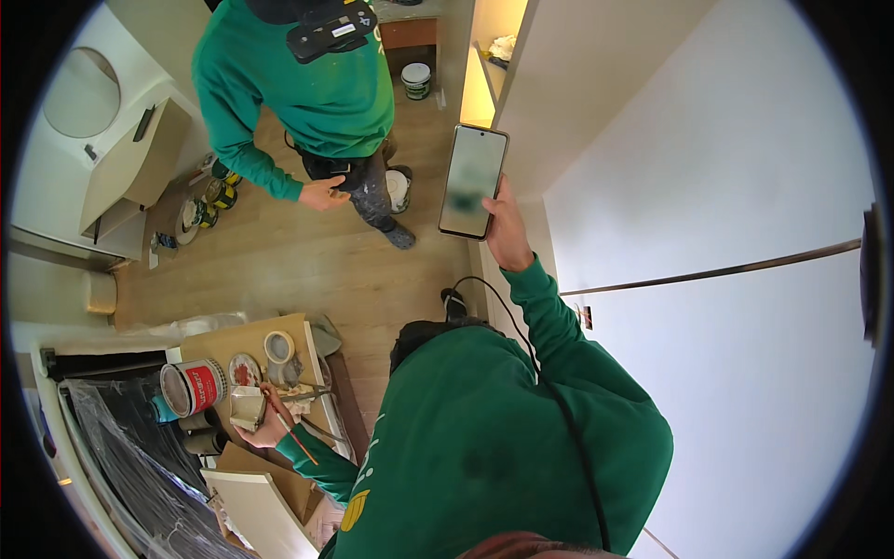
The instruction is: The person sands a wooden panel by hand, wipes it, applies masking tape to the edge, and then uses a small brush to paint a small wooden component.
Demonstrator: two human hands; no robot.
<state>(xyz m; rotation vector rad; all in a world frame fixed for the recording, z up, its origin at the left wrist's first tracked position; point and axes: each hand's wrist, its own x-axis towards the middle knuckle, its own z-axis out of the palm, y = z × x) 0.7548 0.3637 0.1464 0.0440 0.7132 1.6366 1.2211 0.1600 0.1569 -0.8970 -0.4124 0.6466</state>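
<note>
A flat dark rectangular smartphone (473, 181) is held upright in the right hand (507, 231), grip closed around its lower edge. A thin red-handled brush (291, 424) is pinched in the left hand (264, 424), over the cardboard-covered table (223, 341).

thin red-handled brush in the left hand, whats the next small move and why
Probably dip the thin red-handled brush into the small white cup. The left hand holds both over the cardboard-covered worktop, brush tip at the cup, while the right hand holds up a dark-screened rectangular phone.
</note>
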